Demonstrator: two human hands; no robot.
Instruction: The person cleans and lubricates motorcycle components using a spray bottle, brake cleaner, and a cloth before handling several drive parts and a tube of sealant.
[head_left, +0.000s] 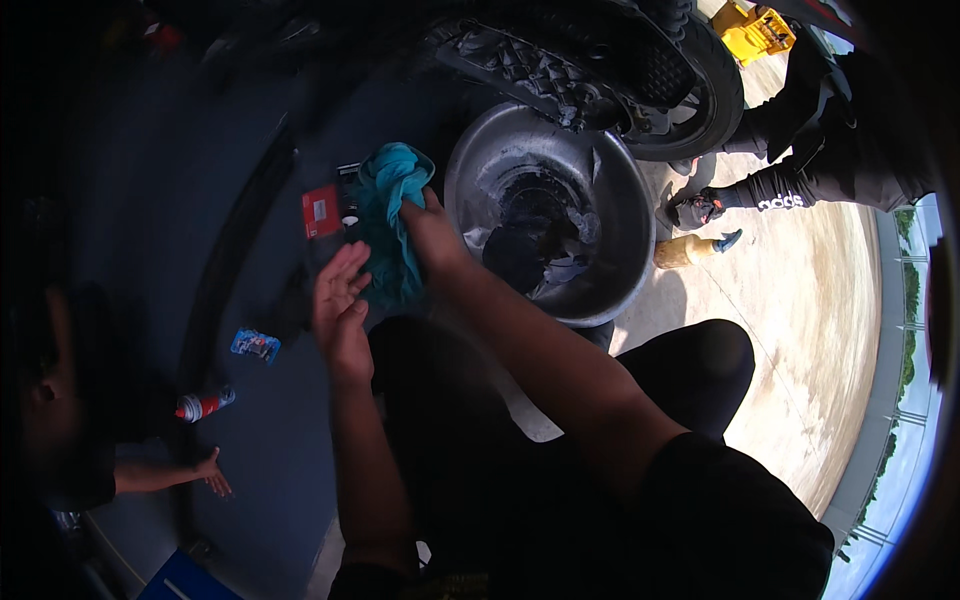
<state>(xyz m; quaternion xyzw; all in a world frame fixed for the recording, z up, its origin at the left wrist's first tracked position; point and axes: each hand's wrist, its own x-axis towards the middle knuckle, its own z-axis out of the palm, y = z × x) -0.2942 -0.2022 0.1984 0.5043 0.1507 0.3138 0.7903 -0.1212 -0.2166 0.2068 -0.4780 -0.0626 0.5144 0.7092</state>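
Observation:
My right hand [435,238] is closed around a bunched teal cloth [395,175], whose lower folds hang down beside my left hand. My left hand [343,305] is raised with its fingers stretched out and holds nothing. It sits very close to the cloth's edge; whether they touch, I cannot tell. Just right of the cloth is a wide metal basin [470,150] with dark liquid and a dark object in it, hard to make out. A red box [321,211] lies behind my left fingers, to the left of the cloth.
A motorcycle's underside and wheel [715,85] overhang the basin's far side. At right are a person's legs [830,175] and a tan bottle [684,251]. On the left lie a blue packet [256,345] and a red-and-white spray can [204,404], near another person's hand [212,472].

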